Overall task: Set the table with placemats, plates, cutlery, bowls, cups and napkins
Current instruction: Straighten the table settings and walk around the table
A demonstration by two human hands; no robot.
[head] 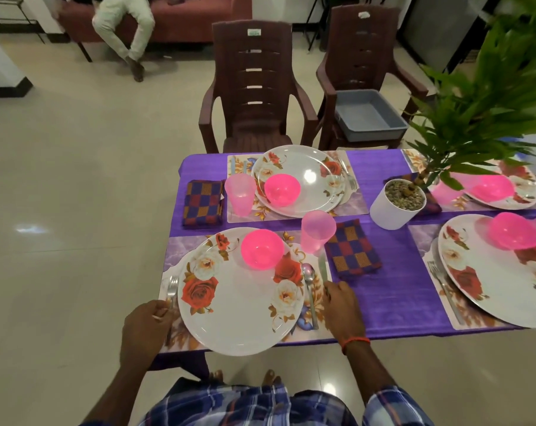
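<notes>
**Near setting, grips at both sides:** my left hand pinches the handle of the slim steel fork; my right hand has fingertips on the flat steel knife, hold not discernible.

Fork lies just left of the round white rose-printed plate, which reaches the near table edge. I judge a nudge could tip it and the glossy pink plastic bowl it carries. Shifting the knife carelessly risks knocking the steel spoon beside it or the translucent pink cup beyond.

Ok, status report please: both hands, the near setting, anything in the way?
Left hand pinches fork beside near plate. Right hand on knife handle, grip unclear. Pink cup stands close ahead of knife.
</notes>
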